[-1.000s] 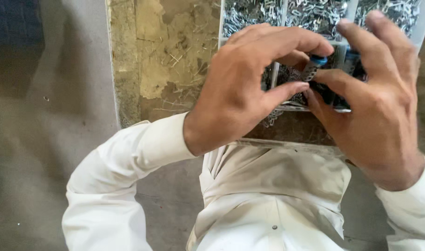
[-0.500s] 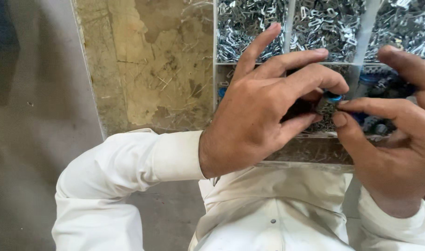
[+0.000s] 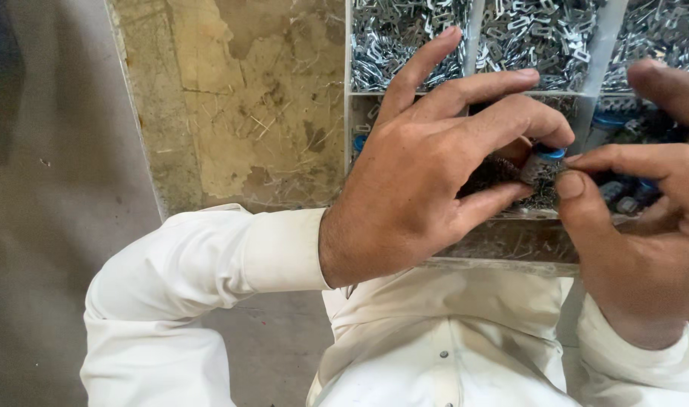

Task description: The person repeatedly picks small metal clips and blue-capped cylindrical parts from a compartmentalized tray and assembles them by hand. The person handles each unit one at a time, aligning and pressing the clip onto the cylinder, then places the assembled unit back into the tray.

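Pinched between the fingertips of the left hand (image 3: 427, 188) and the right hand (image 3: 646, 226) over the divided tray (image 3: 472, 45) of metal clips (image 3: 533, 34), a small blue-capped part (image 3: 544, 162) is held, judged light, stiff, and best gripped by its sides.

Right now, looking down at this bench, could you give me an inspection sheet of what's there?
Surface: worn, stained yellowish bench top strewn with small wire bits.
Job's things: small part with a blue cap, pinched between both hands.
Clutter: clear divided tray; far compartments full of shiny metal clips; near compartment holds more blue-capped parts.
Grippers: left hand and right hand both grip the small part.
Cables: nothing seen.
Surroundings: grey floor; white long-sleeved shirt.
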